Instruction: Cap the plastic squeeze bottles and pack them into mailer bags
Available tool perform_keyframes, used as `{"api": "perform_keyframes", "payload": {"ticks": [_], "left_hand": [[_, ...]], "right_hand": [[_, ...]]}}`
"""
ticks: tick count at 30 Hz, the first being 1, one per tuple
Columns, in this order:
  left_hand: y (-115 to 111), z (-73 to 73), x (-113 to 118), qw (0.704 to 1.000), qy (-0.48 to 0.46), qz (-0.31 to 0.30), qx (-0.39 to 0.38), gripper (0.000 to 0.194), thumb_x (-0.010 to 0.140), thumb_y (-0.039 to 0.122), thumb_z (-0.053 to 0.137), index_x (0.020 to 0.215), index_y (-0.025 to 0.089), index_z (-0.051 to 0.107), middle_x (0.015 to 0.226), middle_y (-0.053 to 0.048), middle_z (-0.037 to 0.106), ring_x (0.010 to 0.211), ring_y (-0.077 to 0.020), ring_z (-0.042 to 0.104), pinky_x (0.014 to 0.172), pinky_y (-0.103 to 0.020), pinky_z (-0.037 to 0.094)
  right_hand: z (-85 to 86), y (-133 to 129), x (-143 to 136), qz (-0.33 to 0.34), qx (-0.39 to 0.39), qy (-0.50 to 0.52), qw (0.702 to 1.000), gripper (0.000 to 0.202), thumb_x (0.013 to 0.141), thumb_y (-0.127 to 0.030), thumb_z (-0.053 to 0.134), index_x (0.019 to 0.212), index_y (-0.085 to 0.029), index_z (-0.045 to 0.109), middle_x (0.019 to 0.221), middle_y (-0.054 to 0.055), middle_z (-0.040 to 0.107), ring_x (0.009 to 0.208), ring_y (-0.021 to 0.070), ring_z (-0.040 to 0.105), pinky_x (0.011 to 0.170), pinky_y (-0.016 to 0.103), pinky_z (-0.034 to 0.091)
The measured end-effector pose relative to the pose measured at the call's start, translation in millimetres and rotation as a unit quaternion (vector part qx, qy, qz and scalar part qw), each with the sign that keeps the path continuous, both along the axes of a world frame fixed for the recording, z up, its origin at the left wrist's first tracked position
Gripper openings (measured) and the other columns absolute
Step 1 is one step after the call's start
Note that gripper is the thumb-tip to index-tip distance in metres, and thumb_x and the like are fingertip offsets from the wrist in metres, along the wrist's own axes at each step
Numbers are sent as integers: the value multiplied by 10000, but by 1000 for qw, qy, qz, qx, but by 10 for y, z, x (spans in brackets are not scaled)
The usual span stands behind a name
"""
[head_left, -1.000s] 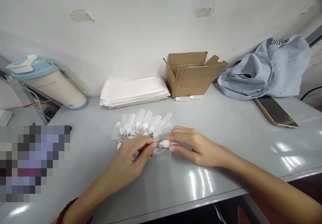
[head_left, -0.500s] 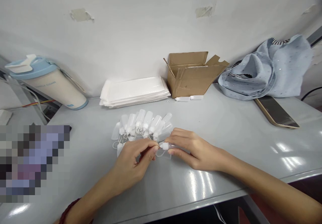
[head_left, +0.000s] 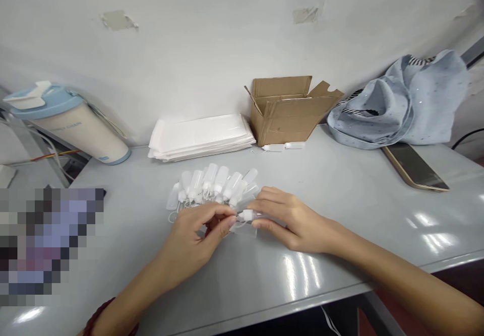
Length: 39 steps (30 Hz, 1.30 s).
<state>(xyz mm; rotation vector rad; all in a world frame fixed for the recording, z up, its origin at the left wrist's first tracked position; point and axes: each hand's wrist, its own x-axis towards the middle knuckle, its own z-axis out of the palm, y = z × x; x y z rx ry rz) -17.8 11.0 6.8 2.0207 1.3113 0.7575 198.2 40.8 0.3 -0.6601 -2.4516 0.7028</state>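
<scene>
My right hand (head_left: 291, 220) grips a small translucent bottle (head_left: 248, 215) with a white cap, lying sideways with its tip toward the left. The fingertips of my left hand (head_left: 202, 230) are pinched together at that tip; whatever is between them is too small to make out. Just behind my hands, a heap of similar small bottles (head_left: 221, 179) with white caps and thin loops lies on the grey table (head_left: 242, 285). My left hand hides part of the heap.
Behind the heap are a stack of white packets (head_left: 200, 134) and an open cardboard box (head_left: 287, 122), with two small bottles (head_left: 274, 148) before it. A large tumbler (head_left: 83, 129) stands left; a blue cloth bag (head_left: 397, 104) and a phone (head_left: 418, 167) are right.
My left hand has shifted slightly left and up, still pinched at the bottle's tip. My right hand keeps its hold on the bottle, almost unmoved.
</scene>
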Motion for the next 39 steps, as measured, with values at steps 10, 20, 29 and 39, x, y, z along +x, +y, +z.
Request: {"api": "perform_keyframes", "payload": {"ticks": [10,20,29,39], "left_hand": [[-28,-52,40,1000,-6,-27,10,200,875,191,499,723,177,630,570,36,586,524,-95,537,502,-192,401],[-25,-45,27,1000,10,-1,28,93,841,205,561,817,196,651,620,40,642,542,-100,572,514,-190,445],[-40,8,29,999,13,4,32,145,859,194,536,765,192,647,585,43,627,532,-101,565,528,-201,442],[-74,-143,19,994,22,-32,101,147,885,167,480,816,188,609,590,34,593,520,-101,545,514,-204,420]], "right_hand": [[-38,-36,-23,2,2,-11,1000,193,936,-206,419,990,-112,579,811,96,566,763,192,489,692,328,452],[-17,-9,-5,-12,35,-8,999,225,940,-220,413,1026,-101,584,820,102,581,763,194,499,716,353,454],[-26,-15,-13,-16,51,-13,998,229,944,-223,404,1043,-113,578,835,102,593,766,195,508,709,356,463],[-25,-43,-8,-5,53,-29,998,203,942,-161,377,1001,-111,565,839,107,575,753,183,527,652,308,483]]}}
